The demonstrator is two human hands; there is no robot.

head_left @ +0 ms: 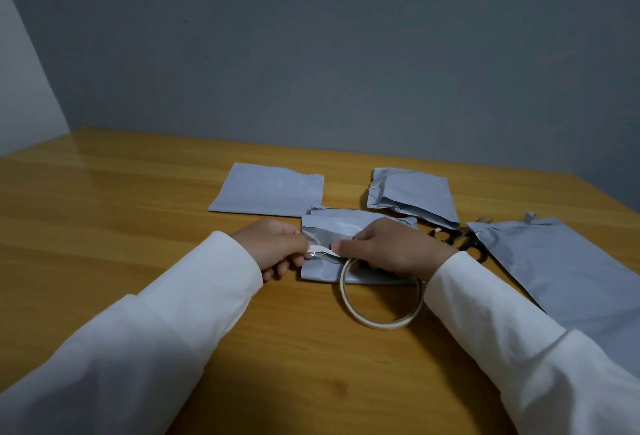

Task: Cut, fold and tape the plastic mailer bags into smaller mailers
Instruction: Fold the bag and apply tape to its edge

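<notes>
A small folded grey mailer piece (341, 226) lies on the wooden table (121, 220) in front of me. My left hand (273, 247) pinches the free end of a white tape strip (322, 250) over the piece. My right hand (391, 247) pinches the strip's other end and holds the thin tape roll (377, 322), whose ring hangs down onto the table. A flat cut grey mailer (270, 190) lies behind on the left. A folded stack of grey mailers (414, 197) lies behind on the right. A large grey mailer bag (568, 272) lies at the right.
Black scissors (464, 242) lie between my right hand and the large bag, partly hidden by my wrist. A grey wall stands behind the table's far edge. White sleeves cover both my forearms.
</notes>
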